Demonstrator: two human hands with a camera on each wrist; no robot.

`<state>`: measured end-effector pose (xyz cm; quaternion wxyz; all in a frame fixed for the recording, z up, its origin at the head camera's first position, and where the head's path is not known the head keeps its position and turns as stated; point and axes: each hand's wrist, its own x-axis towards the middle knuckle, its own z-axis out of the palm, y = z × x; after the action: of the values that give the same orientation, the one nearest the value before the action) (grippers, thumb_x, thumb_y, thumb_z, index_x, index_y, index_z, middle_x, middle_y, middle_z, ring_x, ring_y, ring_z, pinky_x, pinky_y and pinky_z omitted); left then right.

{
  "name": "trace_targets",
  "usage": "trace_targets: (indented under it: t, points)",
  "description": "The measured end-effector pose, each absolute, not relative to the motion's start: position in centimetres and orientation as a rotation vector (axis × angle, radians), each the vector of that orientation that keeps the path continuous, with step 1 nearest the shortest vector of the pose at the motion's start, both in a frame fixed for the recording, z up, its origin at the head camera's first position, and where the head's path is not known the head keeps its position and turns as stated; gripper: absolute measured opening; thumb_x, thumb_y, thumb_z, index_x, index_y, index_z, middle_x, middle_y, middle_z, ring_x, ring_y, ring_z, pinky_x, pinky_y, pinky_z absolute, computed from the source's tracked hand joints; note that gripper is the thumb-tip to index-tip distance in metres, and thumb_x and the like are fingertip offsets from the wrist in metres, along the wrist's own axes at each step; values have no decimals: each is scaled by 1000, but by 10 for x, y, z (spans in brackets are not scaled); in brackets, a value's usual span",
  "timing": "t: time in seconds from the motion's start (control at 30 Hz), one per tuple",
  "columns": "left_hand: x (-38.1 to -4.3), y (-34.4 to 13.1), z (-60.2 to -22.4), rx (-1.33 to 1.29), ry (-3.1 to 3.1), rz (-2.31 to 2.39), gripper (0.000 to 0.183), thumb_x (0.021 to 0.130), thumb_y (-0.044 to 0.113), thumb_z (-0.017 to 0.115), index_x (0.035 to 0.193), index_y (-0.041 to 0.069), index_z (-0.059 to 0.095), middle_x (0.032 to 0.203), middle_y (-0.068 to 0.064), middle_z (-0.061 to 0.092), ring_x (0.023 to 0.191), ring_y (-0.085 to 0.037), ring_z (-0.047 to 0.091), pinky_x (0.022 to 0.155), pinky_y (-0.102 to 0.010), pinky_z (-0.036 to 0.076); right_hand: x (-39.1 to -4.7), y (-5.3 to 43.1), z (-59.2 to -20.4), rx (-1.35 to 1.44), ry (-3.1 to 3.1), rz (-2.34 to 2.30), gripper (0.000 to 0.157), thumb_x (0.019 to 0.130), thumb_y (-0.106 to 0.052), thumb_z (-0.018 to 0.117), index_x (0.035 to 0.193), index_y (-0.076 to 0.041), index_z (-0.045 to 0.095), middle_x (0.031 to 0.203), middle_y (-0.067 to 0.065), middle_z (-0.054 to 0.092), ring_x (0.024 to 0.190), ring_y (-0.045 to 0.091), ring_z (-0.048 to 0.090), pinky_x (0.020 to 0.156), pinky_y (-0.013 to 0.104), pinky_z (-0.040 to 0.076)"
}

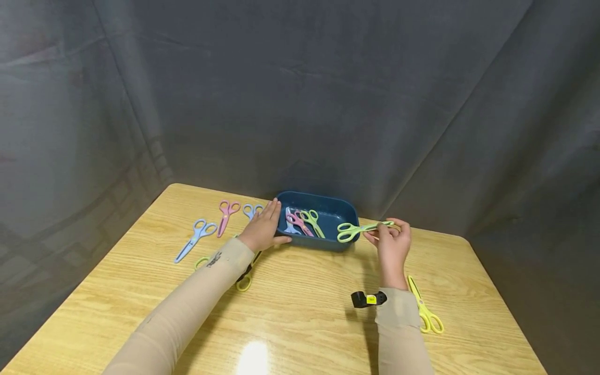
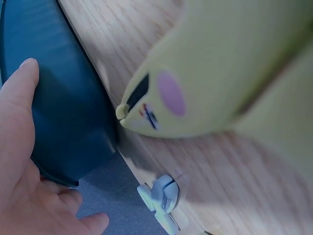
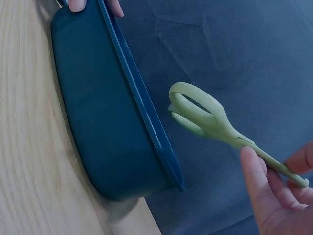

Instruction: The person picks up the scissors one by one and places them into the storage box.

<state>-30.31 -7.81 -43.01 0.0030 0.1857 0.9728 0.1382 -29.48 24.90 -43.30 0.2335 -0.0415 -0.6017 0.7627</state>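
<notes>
A dark blue plastic bin [image 1: 323, 244] sits at the back of the table with several pairs of scissors lying inside, among them pink scissors [image 1: 303, 225] and green scissors [image 1: 315, 224]. My left hand [image 1: 263, 229] holds the bin's left end, with the thumb [image 2: 20, 93] on its front wall. At the other end, my right hand [image 1: 392, 244] pinches light green scissors [image 3: 212, 120] by the blades. Their handle loops point left, above the bin's right rim in the head view.
Left of the bin lie blue scissors [image 1: 196, 239], pink scissors [image 1: 226, 216] and more blue scissors [image 1: 252, 209]. Yellow-green scissors [image 2: 171, 93] lie partly hidden under my left forearm. Yellow scissors [image 1: 424, 307] rest beside my right wrist. Dark grey cloth [image 1: 300, 104] hangs behind the table.
</notes>
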Motion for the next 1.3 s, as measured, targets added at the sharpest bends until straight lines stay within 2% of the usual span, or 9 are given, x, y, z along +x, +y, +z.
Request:
trace_targets:
  t: [0.2,0.53,0.73,0.93,1.2,1.3]
  points:
    - [-302,-74,-429,576,3055,432,105,83,62,56,149,0,3,156,-15,-1,143,-28,4,111,-51,15,-333,263,-476,-129,-1733,1983,26,88,-12,62,108,-13,45,92,16,54,76,29,69,68,37,55]
    - [-302,-69,-428,589,3058,429,105,83,60,57,149,-1,4,156,-16,-1,143,-29,4,110,-52,16,-326,241,-453,-161,-1786,2029,19,84,-2,61,97,-6,48,86,14,53,67,25,68,65,32,56]
    - [-300,-68,-425,625,3067,465,104,82,58,60,148,-4,8,155,-19,3,142,-31,7,109,-54,18,-309,218,-427,-297,-1906,1952,14,85,-7,60,92,-8,48,86,11,50,65,19,68,65,30,56]
    - [-301,-68,-428,621,3076,471,104,83,58,60,148,-4,9,155,-19,4,142,-32,7,109,-54,19,-294,195,-400,-308,-1970,1893,12,84,0,58,89,1,47,83,13,45,62,17,67,65,27,55]
    - [-302,-68,-429,614,3055,456,104,83,60,58,149,-2,6,156,-18,1,143,-30,5,109,-53,19,-298,187,-399,-347,-2067,1838,12,81,1,62,89,1,51,83,10,43,78,32,69,76,40,54]
    - [-304,-68,-430,608,3056,449,105,83,61,58,149,-1,5,156,-17,0,143,-29,4,110,-53,18,-300,186,-400,-343,-2089,1801,12,81,0,62,88,1,52,83,10,43,82,35,68,76,40,54]
